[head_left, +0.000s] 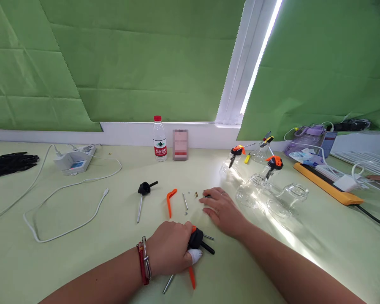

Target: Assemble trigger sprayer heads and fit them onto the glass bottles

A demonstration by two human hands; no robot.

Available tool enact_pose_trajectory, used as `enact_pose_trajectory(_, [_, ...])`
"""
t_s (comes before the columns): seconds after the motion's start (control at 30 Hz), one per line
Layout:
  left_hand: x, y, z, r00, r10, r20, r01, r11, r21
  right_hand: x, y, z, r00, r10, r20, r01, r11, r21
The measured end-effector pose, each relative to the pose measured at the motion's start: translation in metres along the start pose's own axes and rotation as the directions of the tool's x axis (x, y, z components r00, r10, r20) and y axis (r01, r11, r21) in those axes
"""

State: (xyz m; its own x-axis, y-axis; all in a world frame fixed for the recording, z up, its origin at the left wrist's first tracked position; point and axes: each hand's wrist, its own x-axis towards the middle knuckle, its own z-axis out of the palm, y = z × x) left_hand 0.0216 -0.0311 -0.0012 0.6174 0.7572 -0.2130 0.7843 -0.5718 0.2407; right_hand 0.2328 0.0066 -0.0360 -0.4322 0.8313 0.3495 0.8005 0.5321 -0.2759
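My left hand [171,247] is closed around a black pump head [196,237] with an orange lever [192,277]. A metal rod sticks out below the hand, and a white covering wraps the thumb tip. My right hand [223,211] rests on the table with fingers apart, its fingertips over a small dark part [208,196] that they partly hide. Just left of those fingertips lie small brass-coloured pieces [196,194], a metal pin [185,201] and a tiny nut [186,213]. Farther left are a loose orange lever [170,202] and another black pump head [144,188] with a metal tube.
Clear glass bottles [285,200] stand and lie at right, some with orange-and-black tops [274,162]. Behind them are screwdrivers [266,140]. A water bottle [160,141] stands at the back. White cable [82,181] and a power strip [77,162] occupy the left; an orange strip [327,183] lies far right.
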Motion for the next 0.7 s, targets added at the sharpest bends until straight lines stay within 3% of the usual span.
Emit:
enact_pose_trajectory(0.1, [0.000, -0.001, 0.001, 1.000, 0.028, 0.009, -0.028, 1.000, -0.002, -0.001, -0.017, 0.005, 0.980, -0.139, 0.140, 0.142, 0.990, -0.009])
enact_pose_trajectory(0.2, [0.000, -0.001, 0.001, 0.999, 0.053, 0.004, -0.053, 0.999, -0.011, -0.001, -0.024, 0.008, 0.958, -0.160, 0.236, 0.168, 0.986, -0.012])
enact_pose_trajectory(0.47, [0.001, -0.002, 0.002, 0.999, 0.051, 0.007, -0.051, 0.999, 0.004, 0.000, -0.008, 0.007, 0.979, -0.072, 0.190, 0.070, 0.997, 0.015])
enact_pose_trajectory(0.7, [0.001, -0.002, 0.002, 1.000, 0.026, -0.011, -0.026, 0.999, -0.022, 0.011, -0.005, 0.018, 0.971, 0.035, 0.236, -0.018, 0.997, -0.076])
